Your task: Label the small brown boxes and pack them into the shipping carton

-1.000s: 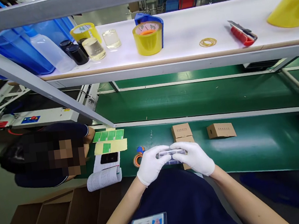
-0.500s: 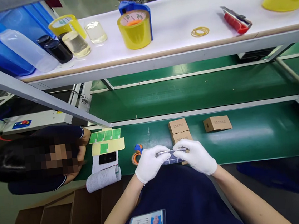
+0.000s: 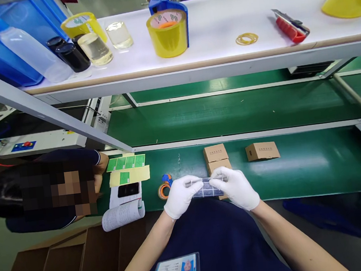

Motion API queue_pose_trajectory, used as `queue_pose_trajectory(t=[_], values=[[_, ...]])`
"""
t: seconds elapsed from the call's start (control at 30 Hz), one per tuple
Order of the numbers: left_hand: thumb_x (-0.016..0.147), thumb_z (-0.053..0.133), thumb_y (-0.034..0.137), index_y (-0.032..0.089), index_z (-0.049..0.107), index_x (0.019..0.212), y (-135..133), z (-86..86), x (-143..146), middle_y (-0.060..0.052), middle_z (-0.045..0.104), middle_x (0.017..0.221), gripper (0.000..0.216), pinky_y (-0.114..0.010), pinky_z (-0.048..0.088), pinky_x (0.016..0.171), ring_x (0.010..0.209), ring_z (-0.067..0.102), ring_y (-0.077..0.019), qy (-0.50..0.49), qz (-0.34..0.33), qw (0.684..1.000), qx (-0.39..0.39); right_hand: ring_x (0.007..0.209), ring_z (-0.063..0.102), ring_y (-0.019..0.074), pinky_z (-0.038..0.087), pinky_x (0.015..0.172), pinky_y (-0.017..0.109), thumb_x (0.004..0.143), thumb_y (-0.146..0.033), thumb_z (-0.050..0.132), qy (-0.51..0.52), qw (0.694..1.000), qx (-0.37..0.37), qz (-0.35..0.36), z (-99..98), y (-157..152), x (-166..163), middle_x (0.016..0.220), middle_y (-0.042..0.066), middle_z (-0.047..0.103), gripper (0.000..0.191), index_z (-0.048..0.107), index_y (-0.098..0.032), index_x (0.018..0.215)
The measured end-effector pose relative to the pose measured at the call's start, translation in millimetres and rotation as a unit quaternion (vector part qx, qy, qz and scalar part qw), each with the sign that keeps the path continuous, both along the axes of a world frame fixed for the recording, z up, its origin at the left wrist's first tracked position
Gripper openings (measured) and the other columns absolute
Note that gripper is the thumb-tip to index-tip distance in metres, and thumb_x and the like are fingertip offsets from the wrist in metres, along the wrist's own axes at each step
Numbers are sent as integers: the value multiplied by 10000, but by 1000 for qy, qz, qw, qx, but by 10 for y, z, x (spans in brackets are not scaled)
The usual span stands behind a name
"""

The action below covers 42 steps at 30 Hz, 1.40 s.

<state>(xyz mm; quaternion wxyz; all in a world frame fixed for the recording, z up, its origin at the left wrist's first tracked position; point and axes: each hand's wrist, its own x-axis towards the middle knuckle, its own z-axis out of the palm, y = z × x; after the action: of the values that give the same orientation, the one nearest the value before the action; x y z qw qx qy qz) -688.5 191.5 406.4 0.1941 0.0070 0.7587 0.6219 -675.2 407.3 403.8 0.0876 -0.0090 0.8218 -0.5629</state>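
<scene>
Both of my hands wear white gloves. My left hand (image 3: pixel 180 197) pinches the left end of a flat, clear-edged piece with a dark blue grid (image 3: pixel 207 189), and my right hand (image 3: pixel 238 189) pinches its right end. The piece is held in front of my body at the bench's near edge; its exact kind I cannot make out. Just beyond my right hand stand small brown cardboard boxes (image 3: pixel 215 153), partly hidden by that hand. Left of my left hand lies a small tape dispenser (image 3: pixel 165 190) in blue and orange.
Another brown box (image 3: pixel 262 151) sits farther right on the green bench (image 3: pixel 320 163). Green labels (image 3: pixel 126 162), a phone (image 3: pixel 128 189) and papers (image 3: pixel 123 216) lie left, beside a co-worker (image 3: pixel 52 189). Overhead, a white shelf (image 3: pixel 211 32) carries tape rolls (image 3: pixel 169 34), bottles and a red cutter (image 3: pixel 290 29).
The gridded piece has tipped so that more of its face shows between my hands. Both hands keep their pinch on it. The view has shifted slightly.
</scene>
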Motion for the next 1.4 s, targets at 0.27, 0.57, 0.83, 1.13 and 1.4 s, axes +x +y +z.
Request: queue_pose_trajectory(t=[0.27, 0.57, 0.83, 1.13, 1.4], values=[[863, 743, 441, 168, 786, 927, -57, -59, -33, -62, 789, 953, 284, -335, 584, 841, 914, 721, -231, 4, 53, 999, 2, 1055, 666, 250, 552, 945, 414, 979, -324, 606, 185, 976, 106, -45, -25, 121, -27, 1120, 73, 697, 189, 726, -265, 1112], [863, 730, 451, 157, 801, 962, -36, 37, -44, -74, 802, 977, 319, -352, 578, 847, 943, 725, -259, -27, 40, 999, 6, 960, 629, 242, 542, 846, 422, 1012, -254, 558, 260, 951, 164, -26, -67, 85, 18, 990, 71, 661, 200, 756, -284, 1012], [889, 715, 462, 158, 807, 959, -2, 32, -35, -63, 798, 953, 326, -333, 561, 837, 915, 717, -248, -32, 27, 999, 19, 1157, 625, 284, 524, 1024, 512, 991, -197, 567, 288, 950, 108, -51, 21, -73, 115, 1163, 71, 687, 253, 710, -311, 1166], [923, 653, 487, 154, 769, 863, -2, 6, -32, -44, 740, 846, 358, -304, 518, 734, 819, 654, -214, -46, -8, 998, 33, 1002, 684, 256, 554, 960, 488, 1009, -150, 507, 292, 947, 131, -25, -47, -212, 119, 1051, 23, 740, 610, 427, -402, 1559], [964, 593, 382, 154, 772, 953, 35, 6, -28, -43, 743, 929, 290, -296, 496, 773, 873, 632, -210, -23, -37, 999, 13, 1109, 705, 218, 623, 966, 423, 1013, -130, 520, 268, 960, 49, -56, -56, -382, 126, 1415, 38, 647, 655, 364, -377, 1599]])
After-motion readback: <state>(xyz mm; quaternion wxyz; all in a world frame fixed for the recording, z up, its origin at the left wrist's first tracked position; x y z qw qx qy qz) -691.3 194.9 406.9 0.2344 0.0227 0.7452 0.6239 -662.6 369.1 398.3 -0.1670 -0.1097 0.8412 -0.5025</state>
